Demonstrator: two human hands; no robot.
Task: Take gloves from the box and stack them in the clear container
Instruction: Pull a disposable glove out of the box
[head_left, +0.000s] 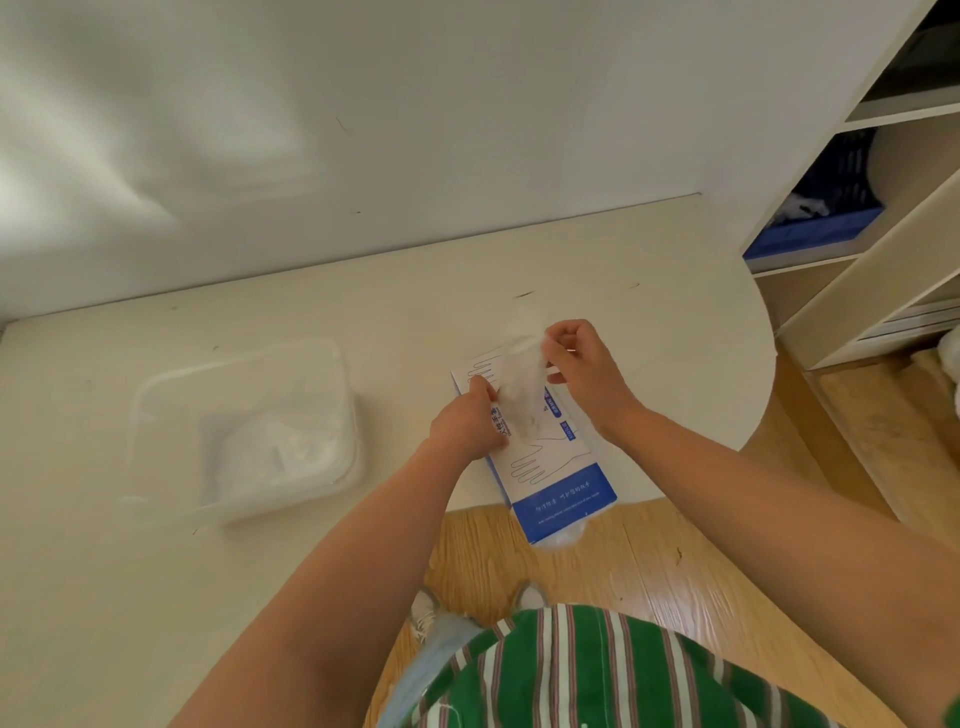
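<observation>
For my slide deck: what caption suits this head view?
Left hand and right hand pinch a clear glove above the box; the clear container beside it holds gloves.

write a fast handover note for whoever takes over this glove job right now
Right hand pinches the top of a thin clear glove, raised over the box. Left hand pinches the glove's lower end at the box top.
The box lies flat on the table, its near end past the edge. The clear container sits to its left, apart from it.
Done: a pile of gloves is in the container.
Left: carry this glove over, lay it on the pile, repeat. How many remain in the box cannot be seen.
</observation>
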